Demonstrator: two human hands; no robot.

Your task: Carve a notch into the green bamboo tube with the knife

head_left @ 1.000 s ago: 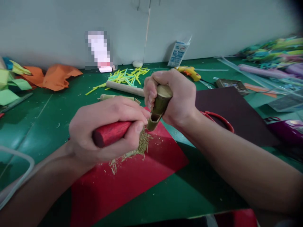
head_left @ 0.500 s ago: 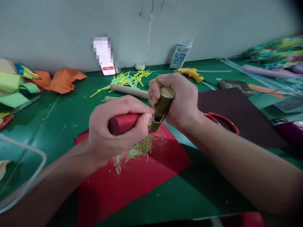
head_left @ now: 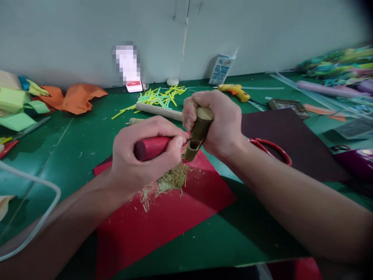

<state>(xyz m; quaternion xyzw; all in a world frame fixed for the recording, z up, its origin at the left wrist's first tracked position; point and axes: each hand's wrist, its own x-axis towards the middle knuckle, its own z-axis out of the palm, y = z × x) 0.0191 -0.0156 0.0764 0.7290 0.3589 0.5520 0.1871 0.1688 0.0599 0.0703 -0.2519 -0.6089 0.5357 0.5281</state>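
My left hand [head_left: 145, 155] is closed around a carving tool with a thick red wooden handle [head_left: 153, 148]. Its working end points right at the bamboo and is mostly hidden by my fingers. My right hand [head_left: 220, 120] grips a short green bamboo tube [head_left: 202, 118], tilted, with its closed end up. A notch is cut into the tube's side near the lower end, and the hollow shows there. Both hands are nearly touching. Below them, pale bamboo shavings [head_left: 175, 179] are heaped on a red sheet [head_left: 192, 217].
Red-handled scissors [head_left: 271, 149] lie on a dark sheet [head_left: 294, 144] at right. Behind are a wooden stick [head_left: 160, 111], yellow and teal strips [head_left: 157, 97], a yellow glue gun [head_left: 236, 92], a carton [head_left: 223, 69] and a phone [head_left: 134, 86] against the wall. Folded paper [head_left: 14, 101] is at left.
My left hand and the tool have shifted very slightly, with the handle raised a little. My right hand keeps its grip on the bamboo in nearly the same place.
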